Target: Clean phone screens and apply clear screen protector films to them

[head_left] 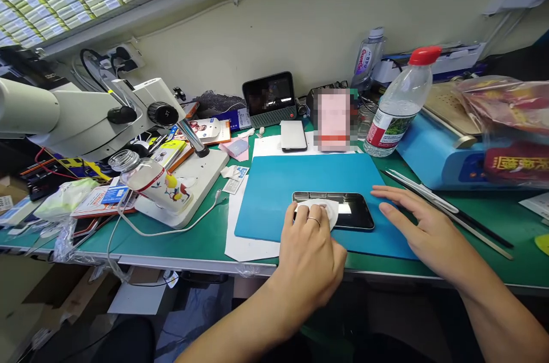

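I see phone point(343, 210) flat on blue mat point(274, 191), near table point(206, 243) front edge. Left hand point(311, 251) presses white pad point(319, 210) on glass, fingers bent. Right hand point(422, 228) open, flat beside, holds nothing. Phone thin, stiff, slippery, fragile; I judge best hold by side edges.

Black phone point(343, 210) w/ white wipe point(319, 210) on blue mat point(300, 180); green bench point(493, 226); red-capped clear bottle point(397, 108).

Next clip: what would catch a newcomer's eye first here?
A black phone lies on a blue mat at the centre of the green bench. The left hand presses a white wipe on its screen, and the right hand rests flat beside it. A microscope stands at left, a red-capped water bottle behind.
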Available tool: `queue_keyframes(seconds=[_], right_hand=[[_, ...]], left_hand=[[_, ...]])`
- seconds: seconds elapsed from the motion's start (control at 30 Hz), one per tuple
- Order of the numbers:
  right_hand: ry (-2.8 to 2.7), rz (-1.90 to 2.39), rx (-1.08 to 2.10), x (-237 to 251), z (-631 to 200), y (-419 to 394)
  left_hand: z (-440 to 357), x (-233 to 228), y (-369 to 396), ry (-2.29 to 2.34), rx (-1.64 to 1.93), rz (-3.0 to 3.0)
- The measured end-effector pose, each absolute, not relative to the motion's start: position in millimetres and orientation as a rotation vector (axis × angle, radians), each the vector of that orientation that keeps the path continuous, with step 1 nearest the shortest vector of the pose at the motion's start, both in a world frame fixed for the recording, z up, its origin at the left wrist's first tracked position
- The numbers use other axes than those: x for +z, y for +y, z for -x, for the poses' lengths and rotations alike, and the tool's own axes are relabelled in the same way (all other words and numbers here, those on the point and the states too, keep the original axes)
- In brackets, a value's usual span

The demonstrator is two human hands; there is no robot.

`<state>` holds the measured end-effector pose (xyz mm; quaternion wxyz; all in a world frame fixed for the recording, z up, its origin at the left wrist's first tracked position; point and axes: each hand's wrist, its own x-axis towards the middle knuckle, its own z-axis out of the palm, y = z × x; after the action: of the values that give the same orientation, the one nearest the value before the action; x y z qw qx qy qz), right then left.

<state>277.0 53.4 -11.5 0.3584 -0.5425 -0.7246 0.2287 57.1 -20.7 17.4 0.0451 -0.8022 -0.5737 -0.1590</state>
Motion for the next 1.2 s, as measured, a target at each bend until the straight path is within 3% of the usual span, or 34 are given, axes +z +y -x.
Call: queue_keyframes(seconds=[0.33, 0.67, 1.0, 1.2], right_hand=[[-1.888, 1.402, 0.634, -11, -276, 52], [-1.888, 1.400, 0.656, -15, -282, 53], [-1.868, 1.322, 0.697, -20, -280, 59], [-1.837, 1.337, 0.729, -19, -280, 58]], left_hand=[[-62, 22, 2, -1.791, -0.415, 2.452], [-13, 15, -25, -1.981, -0.394, 2.402], [-94, 11, -7, -1.735, -0.477, 2.755], [-99, 18, -5, -1.694, -0.447, 2.826]])
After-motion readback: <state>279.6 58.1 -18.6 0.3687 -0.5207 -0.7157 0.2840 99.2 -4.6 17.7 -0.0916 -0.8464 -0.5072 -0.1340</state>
